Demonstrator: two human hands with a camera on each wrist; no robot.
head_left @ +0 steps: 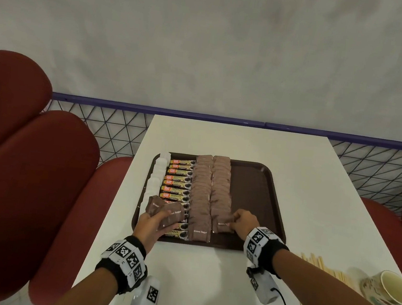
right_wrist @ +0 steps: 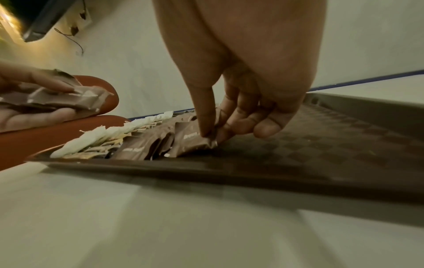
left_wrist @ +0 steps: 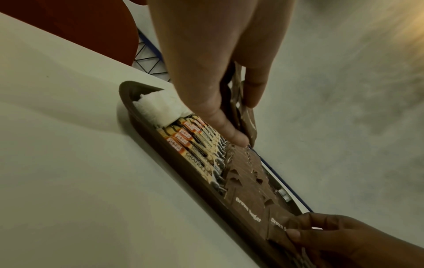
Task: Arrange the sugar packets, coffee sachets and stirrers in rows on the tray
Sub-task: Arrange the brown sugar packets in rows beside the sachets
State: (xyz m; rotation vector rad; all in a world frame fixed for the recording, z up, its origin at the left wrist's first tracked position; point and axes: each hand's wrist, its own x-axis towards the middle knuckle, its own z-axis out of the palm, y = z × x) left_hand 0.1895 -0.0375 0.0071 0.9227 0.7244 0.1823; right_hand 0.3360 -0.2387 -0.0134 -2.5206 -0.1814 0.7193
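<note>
Left hand: found gripping a small fanned bundle of brown paper sugar packets between thumb and fingers, held above the near left corner of the dark brown plastic tray. Seen edge-on from the left wrist view, pinched between thumb and fingertips.

Right hand: found with fingers curled down, pinching the right edge of a single brown sugar packet at the near end of the second brown row. Confirmed from the right wrist view: index fingertip pressed on the packet's corner, packet lying on the tray floor.

Tray contents, left to right: a row of white sugar packets, a row of yellow and black coffee sachets, then two rows of overlapping brown sugar packets. Right-hand portion of the tray floor seen bare, with a chequered texture noted only in the right wrist view.

Tray resting on a white rectangular table. Pale wooden stirrers lying loose on the table at the near right, well apart from the tray, beside a tipped paper cup; both noted in the head view only. Red padded seats noted to the left of the table.
</note>
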